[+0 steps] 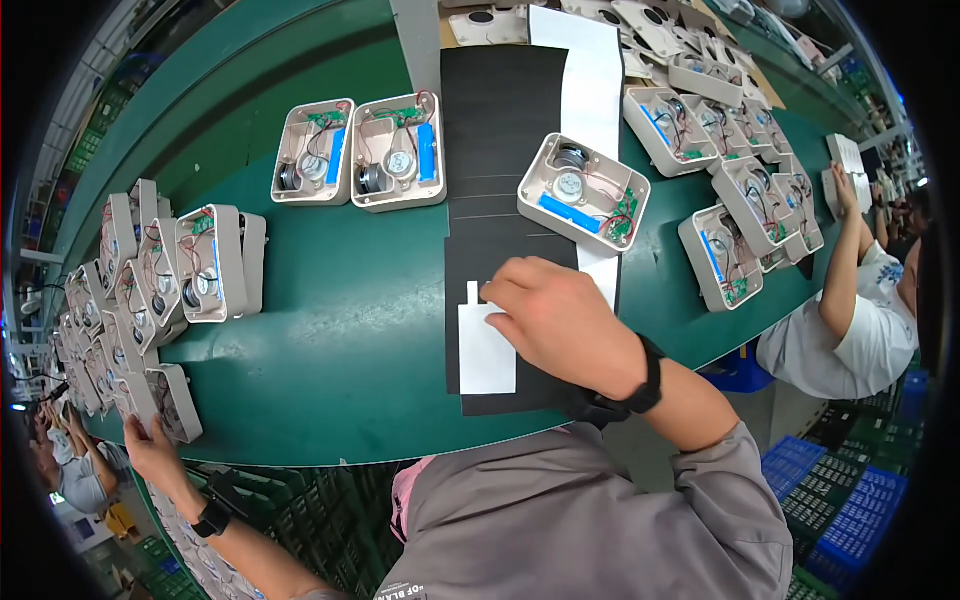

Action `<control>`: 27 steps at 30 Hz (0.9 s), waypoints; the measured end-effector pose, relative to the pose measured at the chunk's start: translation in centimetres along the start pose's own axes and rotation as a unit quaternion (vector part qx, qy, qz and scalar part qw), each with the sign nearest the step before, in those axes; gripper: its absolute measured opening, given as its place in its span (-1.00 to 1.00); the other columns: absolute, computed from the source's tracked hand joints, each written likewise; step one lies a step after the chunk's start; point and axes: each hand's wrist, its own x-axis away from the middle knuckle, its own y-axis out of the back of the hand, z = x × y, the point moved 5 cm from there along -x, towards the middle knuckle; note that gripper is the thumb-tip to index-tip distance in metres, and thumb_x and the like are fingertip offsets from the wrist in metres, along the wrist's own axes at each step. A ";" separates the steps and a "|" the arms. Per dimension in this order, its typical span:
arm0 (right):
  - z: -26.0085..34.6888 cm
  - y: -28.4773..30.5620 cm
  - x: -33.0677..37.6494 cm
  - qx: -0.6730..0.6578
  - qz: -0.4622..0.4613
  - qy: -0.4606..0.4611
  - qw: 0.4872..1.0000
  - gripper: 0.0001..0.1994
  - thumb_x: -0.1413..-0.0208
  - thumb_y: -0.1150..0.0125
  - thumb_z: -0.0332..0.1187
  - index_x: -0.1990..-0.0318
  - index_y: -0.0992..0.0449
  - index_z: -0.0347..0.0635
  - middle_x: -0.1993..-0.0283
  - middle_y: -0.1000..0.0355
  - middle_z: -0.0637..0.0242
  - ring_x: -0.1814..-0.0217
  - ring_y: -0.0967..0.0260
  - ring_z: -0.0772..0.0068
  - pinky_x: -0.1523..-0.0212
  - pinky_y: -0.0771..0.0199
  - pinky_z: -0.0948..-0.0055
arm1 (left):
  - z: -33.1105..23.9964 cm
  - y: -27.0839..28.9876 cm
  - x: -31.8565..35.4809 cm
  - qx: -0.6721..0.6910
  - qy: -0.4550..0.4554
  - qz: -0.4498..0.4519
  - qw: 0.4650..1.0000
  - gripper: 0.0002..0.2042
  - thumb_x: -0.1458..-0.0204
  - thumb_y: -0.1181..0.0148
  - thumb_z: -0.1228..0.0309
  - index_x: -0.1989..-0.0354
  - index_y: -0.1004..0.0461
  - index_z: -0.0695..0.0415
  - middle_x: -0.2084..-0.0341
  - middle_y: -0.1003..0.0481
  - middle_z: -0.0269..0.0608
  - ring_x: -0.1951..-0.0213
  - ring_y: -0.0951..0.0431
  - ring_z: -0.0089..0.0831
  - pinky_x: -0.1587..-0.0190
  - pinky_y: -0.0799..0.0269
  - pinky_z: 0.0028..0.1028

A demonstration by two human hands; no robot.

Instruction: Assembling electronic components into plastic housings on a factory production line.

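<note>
At the table's left edge, my left hand [155,455] grips the near end of a beige speaker casing [136,397] in a crowded group of such casings. My right hand [555,315] curls over black sheets [505,120], its thumb and fingertips beside the tab of a white sheet [487,350]. Whatever lies between those fingertips is too small to make out. Just beyond that hand, an open casing [583,192] with a blue battery, round speaker parts, wires and a green circuit board rests tilted across the black and white sheets.
Two open casings [398,152] stand side by side left of the black sheets. More casings [755,190] are piled at the right, with loose beige covers [650,30] behind. A co-worker's arm [850,240] reaches in at far right. Plastic crates [835,500] sit below the table.
</note>
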 end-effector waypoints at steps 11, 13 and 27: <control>0.0 -3.5 -0.8 0.189 0.001 0.058 0.980 -0.84 0.04 -0.28 -0.49 0.26 -0.57 -0.27 0.27 -0.38 0.25 0.24 -0.43 0.26 0.23 -0.54 0.34 | -22.4 7.4 9.5 0.200 -0.273 0.050 0.940 -0.69 0.06 -0.50 0.60 0.16 -0.51 0.22 0.34 -0.50 -0.07 0.31 -0.52 -0.06 0.28 -0.43 -0.18; -0.2 -3.7 -1.0 0.190 -0.004 0.058 0.980 -0.83 0.06 -0.28 -0.50 0.26 -0.56 -0.27 0.26 -0.38 0.24 0.24 -0.43 0.26 0.23 -0.54 0.35 | -26.1 6.2 11.4 0.261 -0.322 0.089 0.906 -0.69 0.11 -0.49 0.61 0.19 -0.51 0.19 0.33 -0.50 -0.10 0.29 -0.52 -0.06 0.25 -0.44 -0.16; 0.5 -4.0 -1.1 0.214 -0.014 0.055 0.975 -0.91 0.01 -0.24 -0.54 0.33 -0.47 -0.23 0.29 -0.36 0.21 0.30 -0.45 0.21 0.34 -0.51 0.23 | -30.3 4.0 14.7 0.333 -0.440 0.162 0.818 -0.72 0.14 -0.39 0.51 0.21 -0.53 0.18 0.25 -0.52 -0.17 0.21 -0.55 -0.14 0.15 -0.49 -0.18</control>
